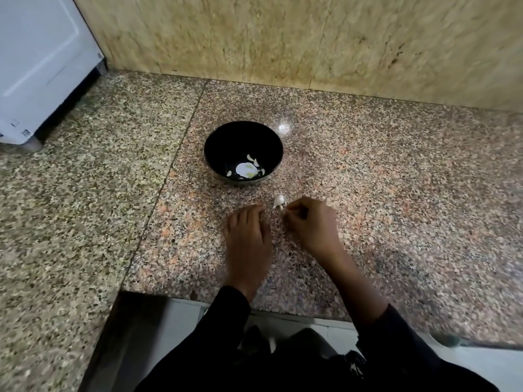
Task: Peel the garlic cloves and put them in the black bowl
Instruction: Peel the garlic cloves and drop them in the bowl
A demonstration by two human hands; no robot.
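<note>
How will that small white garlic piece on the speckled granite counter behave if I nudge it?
The small white garlic piece looks tiny and light, so it would probably skid on the glossy speckled granite counter. Its rounded, curved shape suggests it may rock or roll. The blur hides whether its skin is loose.

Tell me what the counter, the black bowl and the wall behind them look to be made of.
Counter: polished granite by the look, speckled pink, grey and black, with a bright light glint near the bowl and a seam between slabs.
Black bowl: glossy glazed ceramic or perhaps melamine; the shiny inside reflects light, so the look leaves it open.
Wall: smooth beige veined panels, probably marble or marble-look tile, with thin joints.
</note>
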